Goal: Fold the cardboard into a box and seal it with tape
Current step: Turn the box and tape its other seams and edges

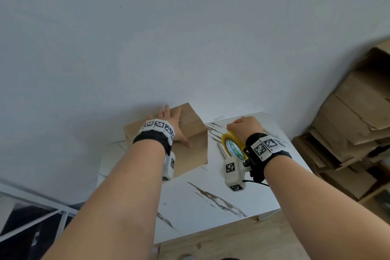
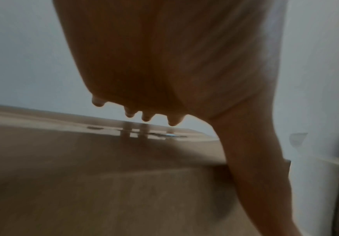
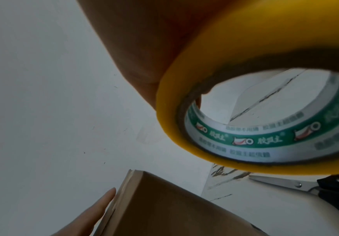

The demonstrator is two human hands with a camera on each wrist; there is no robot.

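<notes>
A folded brown cardboard box [image 1: 191, 145] stands at the back left of the white marble-patterned table [image 1: 202, 202], against the wall. My left hand [image 1: 171, 124] lies flat on its top with the fingers straight; in the left wrist view the fingertips [image 2: 147, 118] reach past the palm over the box top [image 2: 84, 159]. To the box's right, my right hand [image 1: 244, 127] grips a yellow tape roll [image 1: 233, 145] held just above the table. The right wrist view shows the roll [image 3: 205, 83] close up with its green-and-white printed core, the box [image 3: 164, 207] below it.
Scissors [image 3: 298, 186] with black handles lie on the table under the tape roll. A pile of flattened cardboard [image 1: 354, 124] leans against the wall at the right. The plain white wall [image 1: 168, 38] stands right behind the table. A white metal frame [image 1: 31, 213] is at lower left.
</notes>
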